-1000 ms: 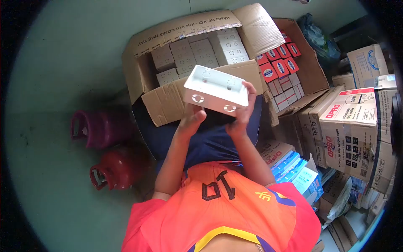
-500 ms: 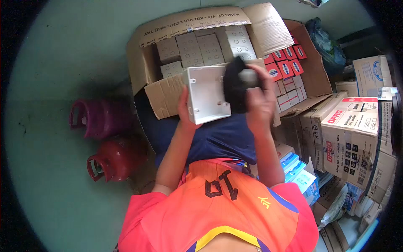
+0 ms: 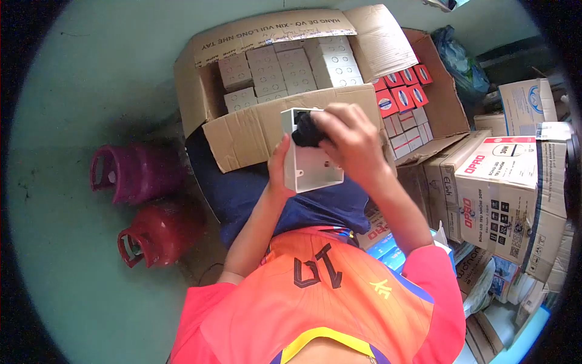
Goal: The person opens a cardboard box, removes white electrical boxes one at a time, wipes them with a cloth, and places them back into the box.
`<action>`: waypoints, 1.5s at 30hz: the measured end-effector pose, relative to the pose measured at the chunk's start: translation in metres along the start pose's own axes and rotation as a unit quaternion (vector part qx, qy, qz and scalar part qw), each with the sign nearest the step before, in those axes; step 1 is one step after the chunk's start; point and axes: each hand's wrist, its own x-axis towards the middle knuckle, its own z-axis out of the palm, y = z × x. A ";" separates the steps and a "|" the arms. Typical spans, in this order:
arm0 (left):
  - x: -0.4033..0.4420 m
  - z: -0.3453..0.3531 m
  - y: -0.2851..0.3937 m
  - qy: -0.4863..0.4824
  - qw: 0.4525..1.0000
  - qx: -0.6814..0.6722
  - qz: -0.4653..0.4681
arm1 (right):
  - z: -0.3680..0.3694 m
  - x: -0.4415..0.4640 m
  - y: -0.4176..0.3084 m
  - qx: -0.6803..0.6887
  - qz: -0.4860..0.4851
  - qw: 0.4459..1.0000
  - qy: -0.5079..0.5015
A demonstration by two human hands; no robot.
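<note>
A white plastic electrical back box [image 3: 312, 173] is tilted over my lap, its hollow side facing me. My left hand [image 3: 280, 164] grips it by the left wall. In my right hand [image 3: 357, 138] is a bunched black cloth [image 3: 308, 130], pressed inside the upper part of the box. The fingers of my right hand curl over the cloth and cover part of it. Just beyond, a big open carton [image 3: 254, 130] holds several rows of white boxes [image 3: 295, 70] with round markings.
Right of the carton, another open carton [image 3: 445, 91] holds red packets [image 3: 402, 98] and small white boxes. Stacked OPRO cartons [image 3: 494, 200] stand on the right. Purple [image 3: 139, 173] and red [image 3: 160, 233] gas cylinders stand at the left by the wall.
My right hand has brought the black cloth left, into the box's upper part. The white box has shifted slightly right and down and turned, still in my left hand.
</note>
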 end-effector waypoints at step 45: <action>0.020 -0.038 -0.005 0.055 0.993 0.092 -0.046 | 0.008 -0.084 0.072 0.860 0.219 0.443 0.128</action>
